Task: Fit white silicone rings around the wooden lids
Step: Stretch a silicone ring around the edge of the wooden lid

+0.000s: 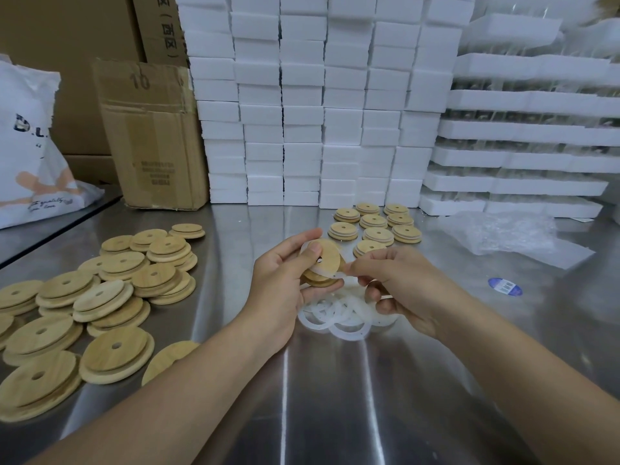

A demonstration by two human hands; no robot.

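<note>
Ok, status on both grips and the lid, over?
Left grip holds wooden lid. Right grip pinches white ring, stretched partway round lid. Loose rings piled underneath, nothing blocking.

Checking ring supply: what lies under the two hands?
A pile of white silicone rings on the steel table. The left hand, holding a wooden lid, and the right hand cover its far part, so no count.

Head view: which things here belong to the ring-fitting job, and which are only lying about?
Job: left hand gripping a wooden lid; right hand pinching a silicone ring partly on it; loose rings pile; heap of lids; rows of lids.
Lying about: cardboard box; foam blocks; printed bag; bubble wrap; blue sticker.
</note>
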